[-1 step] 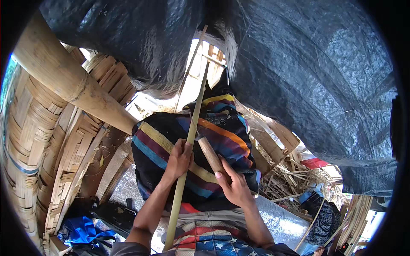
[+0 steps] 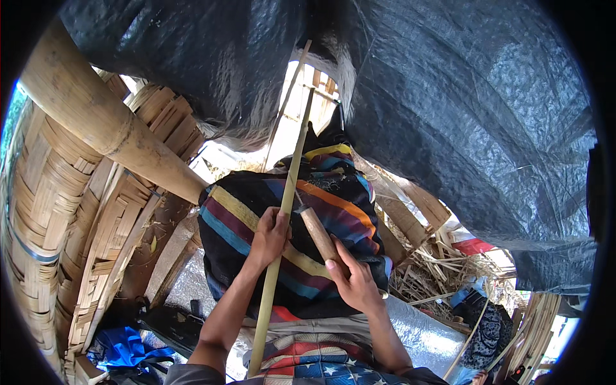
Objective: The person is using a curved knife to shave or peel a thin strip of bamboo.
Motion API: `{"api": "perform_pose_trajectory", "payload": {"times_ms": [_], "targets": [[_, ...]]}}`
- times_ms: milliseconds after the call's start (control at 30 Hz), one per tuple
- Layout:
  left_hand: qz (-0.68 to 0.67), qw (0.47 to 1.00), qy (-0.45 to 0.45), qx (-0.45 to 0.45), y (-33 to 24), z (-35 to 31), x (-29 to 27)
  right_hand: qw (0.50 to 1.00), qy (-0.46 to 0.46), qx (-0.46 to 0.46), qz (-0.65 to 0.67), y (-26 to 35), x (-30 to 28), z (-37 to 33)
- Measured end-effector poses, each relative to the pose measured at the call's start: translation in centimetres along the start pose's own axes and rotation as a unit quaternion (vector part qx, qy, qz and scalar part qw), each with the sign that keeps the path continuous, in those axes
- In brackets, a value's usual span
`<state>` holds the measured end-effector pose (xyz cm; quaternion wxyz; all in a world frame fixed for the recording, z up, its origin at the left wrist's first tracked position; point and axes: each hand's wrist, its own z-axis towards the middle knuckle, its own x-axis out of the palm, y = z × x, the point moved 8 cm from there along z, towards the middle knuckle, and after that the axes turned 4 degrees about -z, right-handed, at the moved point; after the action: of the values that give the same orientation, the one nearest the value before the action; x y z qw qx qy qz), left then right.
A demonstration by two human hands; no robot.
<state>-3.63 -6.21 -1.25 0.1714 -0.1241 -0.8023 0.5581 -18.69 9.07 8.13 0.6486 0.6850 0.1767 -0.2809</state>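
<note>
A long pale green-tan bamboo strip [image 2: 290,192] runs from close to my body up and away, its far tip narrowing. My left hand [image 2: 269,240] is closed around it at about mid-length. My right hand [image 2: 353,282] grips the wooden handle of a knife [image 2: 317,232], with a finger stretched along the handle. Its thin blade reaches up from the handle toward the strip; most of it is hard to see, so contact cannot be told. Beneath both hands a black cloth with coloured stripes [image 2: 237,221] covers my lap.
A thick bamboo pole [image 2: 115,131] slants in at the left beside woven bamboo panels [image 2: 58,192]. Dark plastic sheeting [image 2: 462,128] hangs ahead and right. Bamboo shavings [image 2: 427,273] pile at the right, near split strips [image 2: 536,330]. A blue bag [image 2: 131,346] lies lower left.
The knife handle has shifted slightly right and toward me, and the blade end seen left of the strip no longer shows. My left hand keeps its hold, with the strip almost in place.
</note>
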Motion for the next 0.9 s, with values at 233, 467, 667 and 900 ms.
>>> {"api": "perform_pose_trajectory", "payload": {"times_ms": [233,467,667,900], "targets": [[-0.042,0.999,-0.015,-0.002,-1.9,3.5,1.9,0.997,-0.008,0.081,-0.001,-3.5,-1.5,-2.0],[-0.071,0.996,-0.021,0.049,-0.7,5.8,4.3,0.937,0.025,0.212,0.277,-3.1,2.2,-2.7],[-0.054,0.993,-0.02,0.099,1.6,8.3,3.1,0.895,0.039,0.196,0.398,-0.4,5.6,-1.7],[-0.088,0.991,-0.049,0.087,-1.1,7.1,3.5,0.902,0.008,0.196,0.384,-1.0,6.6,-1.7]]}}
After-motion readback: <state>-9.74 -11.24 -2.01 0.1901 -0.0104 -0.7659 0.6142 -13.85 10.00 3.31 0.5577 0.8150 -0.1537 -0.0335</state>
